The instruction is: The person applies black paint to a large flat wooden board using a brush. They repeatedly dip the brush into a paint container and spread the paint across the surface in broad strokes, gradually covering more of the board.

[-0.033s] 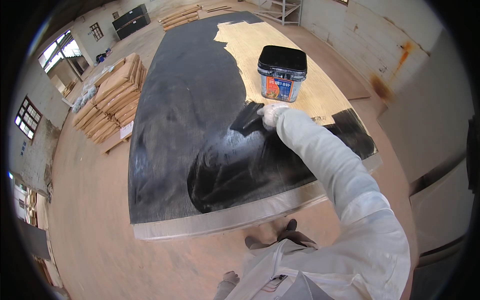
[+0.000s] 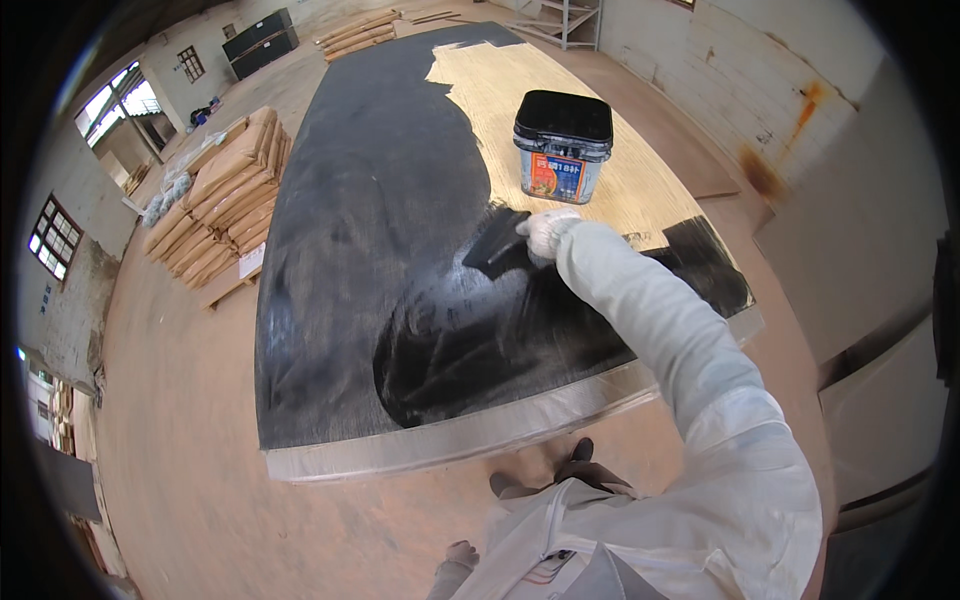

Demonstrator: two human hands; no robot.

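My right hand [image 2: 546, 233], in a pale glove, grips a wide, flat black paint brush [image 2: 497, 243] and presses it against the large panel. Wet black paint [image 2: 470, 345] shines in a curved patch on the panel's near part, beside and below the brush. Duller black covers the panel's left side [image 2: 370, 190], while pale wood grain [image 2: 640, 170] shows at the right and far middle. Just beyond my right hand, a square bucket [image 2: 562, 150] with a black-smeared rim stands on the bare wood. Low by my body, my left hand [image 2: 461, 553] hangs with its fingers curled, away from the panel.
Pale wrapping [image 2: 480, 433] covers the near edge of the stack beneath the panel. Brown wrapped packs [image 2: 225, 190] lie on a pallet to the left. A metal rack [image 2: 568, 22] stands at the far right, and pale boards [image 2: 885, 400] lean near the right side.
The brush and my right hand have shifted very slightly to the right. My left hand and the bucket look unmoved.
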